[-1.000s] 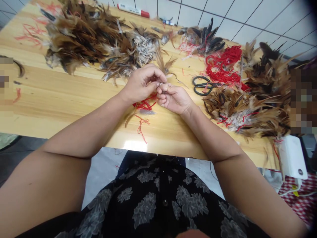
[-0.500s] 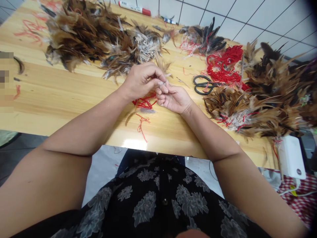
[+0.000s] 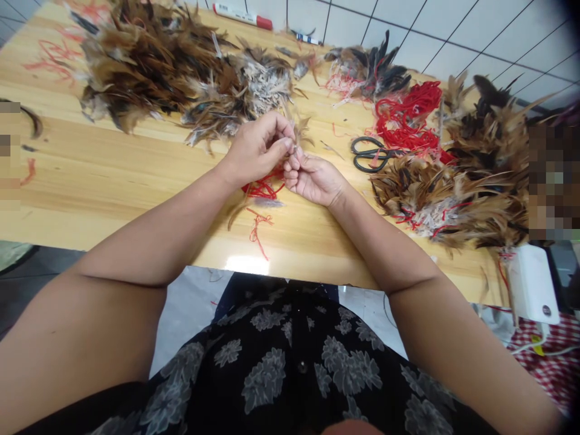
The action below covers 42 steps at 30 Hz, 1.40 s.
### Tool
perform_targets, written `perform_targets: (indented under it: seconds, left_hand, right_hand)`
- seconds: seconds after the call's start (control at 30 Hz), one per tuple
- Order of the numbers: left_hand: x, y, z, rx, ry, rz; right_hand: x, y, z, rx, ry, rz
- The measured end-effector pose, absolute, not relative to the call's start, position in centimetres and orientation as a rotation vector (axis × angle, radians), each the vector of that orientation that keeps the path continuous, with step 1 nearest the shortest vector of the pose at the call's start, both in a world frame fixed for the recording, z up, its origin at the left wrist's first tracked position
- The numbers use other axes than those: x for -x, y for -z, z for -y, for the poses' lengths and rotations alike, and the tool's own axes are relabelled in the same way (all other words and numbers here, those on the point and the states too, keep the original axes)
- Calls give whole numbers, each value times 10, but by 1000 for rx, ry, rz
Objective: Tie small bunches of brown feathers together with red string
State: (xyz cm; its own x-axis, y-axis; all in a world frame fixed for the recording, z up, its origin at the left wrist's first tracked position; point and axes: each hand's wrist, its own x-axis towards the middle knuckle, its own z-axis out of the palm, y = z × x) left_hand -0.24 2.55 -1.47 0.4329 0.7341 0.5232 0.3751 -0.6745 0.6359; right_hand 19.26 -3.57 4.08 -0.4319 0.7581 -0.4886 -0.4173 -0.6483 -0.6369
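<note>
A heap of loose brown feathers (image 3: pixel 149 66) lies within reach on the table (image 3: pixel 113 175). The left hand (image 3: pixel 256 151) pinches a small feather tuft (image 3: pixel 299 130) by its quills, seemingly to keep them aligned, above red thread (image 3: pixel 263 188). The right hand (image 3: pixel 312 178) curls its fingertips onto the same quills. Scissors (image 3: pixel 371 154) lie handy beside it.

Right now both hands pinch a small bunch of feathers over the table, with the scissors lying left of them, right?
No: the head view shows the scissors lying right of the hands, beside the red string. The left hand and right hand do pinch a small bunch of feathers over the table.
</note>
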Motion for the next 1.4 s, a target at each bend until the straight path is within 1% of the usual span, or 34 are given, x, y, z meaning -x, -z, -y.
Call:
perform_targets:
  seconds: [0.1, 0.2, 0.47, 0.6, 0.67, 0.83, 0.9, 1.0, 1.2, 1.4]
  left_hand:
    - [5, 22, -33, -2161, -1106, -872]
    - [6, 24, -35, -2143, -999, -858]
    - [4, -6, -13, -2128, -840, -928]
    - [6, -11, -11, -2200, -800, -892]
    - [5, -9, -13, -2115, -831, -862]
    - [-2, 3, -23, -1657, -1022, -800]
    - [-5, 7, -26, -1581, -1069, -785]
    - [-5, 8, -27, -1567, -1093, -787]
    - [-1, 1, -22, -1658, -1012, -887]
    - [6, 12, -35, -1683, -972, -784]
  right_hand:
    - [-191, -42, 36, 1005, -2106, 518]
    - [-190, -41, 35, 991, -2112, 497]
    - [-193, -35, 33, 941, -2119, 508]
    - [-193, -36, 32, 957, -2111, 488]
    - [-193, -36, 31, 950, -2117, 470]
    - [-193, -36, 31, 914, -2139, 414]
    - [-193, -36, 31, 904, -2155, 395]
    - [-193, -35, 31, 902, -2181, 383]
    - [-193, -37, 30, 931, -2172, 359]
    - [-193, -36, 31, 926, -2154, 366]
